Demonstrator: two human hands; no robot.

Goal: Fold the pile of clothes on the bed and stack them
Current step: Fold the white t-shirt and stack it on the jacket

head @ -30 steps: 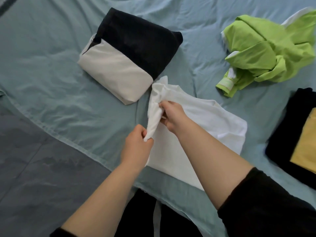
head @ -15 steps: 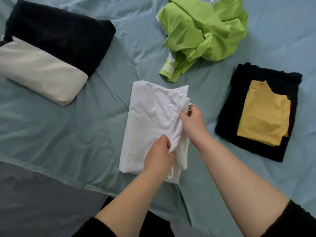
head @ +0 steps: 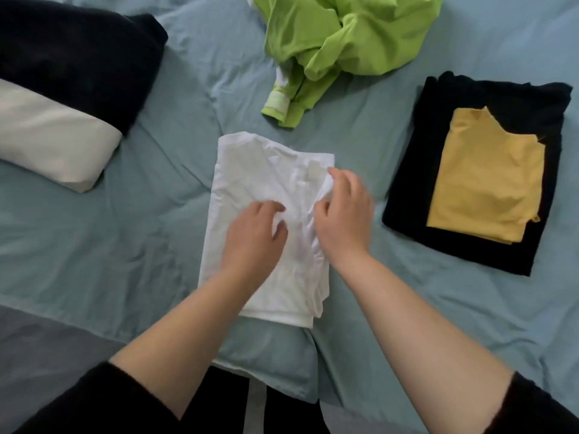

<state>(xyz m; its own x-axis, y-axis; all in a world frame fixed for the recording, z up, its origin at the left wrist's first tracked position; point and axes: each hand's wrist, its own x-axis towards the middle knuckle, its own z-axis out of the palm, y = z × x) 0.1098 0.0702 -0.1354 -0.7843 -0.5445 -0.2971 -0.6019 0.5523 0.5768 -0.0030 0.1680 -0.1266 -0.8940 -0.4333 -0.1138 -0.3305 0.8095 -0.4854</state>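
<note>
Two hands at frame centre: left hand (head: pixel 253 236) pinches a fold of the white garment (head: pixel 250 164), folded flat on the bed (head: pixel 125 245); right hand (head: pixel 344 217), fingers curled at its right edge, I cannot tell if gripping. Green garment (head: pixel 351 36) crumpled, top centre; yellow garment (head: pixel 485 177) stacked on black garment (head: pixel 470 89), right.

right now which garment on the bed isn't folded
The lime green garment, crumpled in a heap; the white shirt, yellow top and black garment under it lie folded.
</note>
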